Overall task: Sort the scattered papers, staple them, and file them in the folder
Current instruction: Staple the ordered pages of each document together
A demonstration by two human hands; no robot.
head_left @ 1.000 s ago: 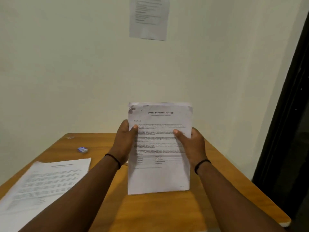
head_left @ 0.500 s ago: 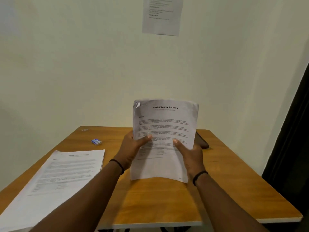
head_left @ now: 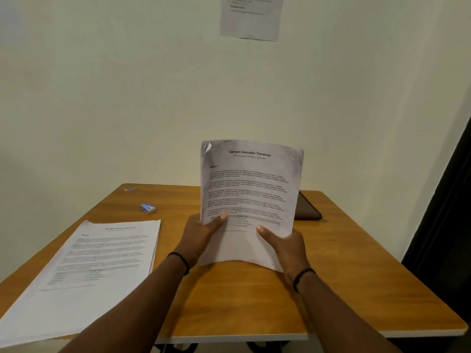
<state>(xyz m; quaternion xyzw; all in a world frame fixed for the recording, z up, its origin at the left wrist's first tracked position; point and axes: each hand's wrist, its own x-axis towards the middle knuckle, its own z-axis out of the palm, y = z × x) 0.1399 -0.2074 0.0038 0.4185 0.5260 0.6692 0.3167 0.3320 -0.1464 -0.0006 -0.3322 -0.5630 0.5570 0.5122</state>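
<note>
I hold a set of printed papers (head_left: 251,189) upright above the wooden table (head_left: 229,307); its heading reads "Sample Education Transcript" and its top left corner is curled. My left hand (head_left: 201,238) grips the lower left edge, thumb on the front. My right hand (head_left: 285,244) grips the lower right edge the same way. A second stack of printed papers (head_left: 86,273) lies flat on the table's left side. A dark brown folder (head_left: 307,210) lies flat behind the held papers, at the back right, mostly hidden.
A small blue and white box (head_left: 147,207) sits on the table behind the flat stack. A tiny metallic item (head_left: 130,189) lies near the back left corner. A printed sheet (head_left: 252,16) hangs on the wall. A dark doorway (head_left: 448,225) is at the right.
Both hands slid down the held papers toward their lower edge, and the papers tilted slightly. The view shifted, showing more of the table and the dark folder behind.
</note>
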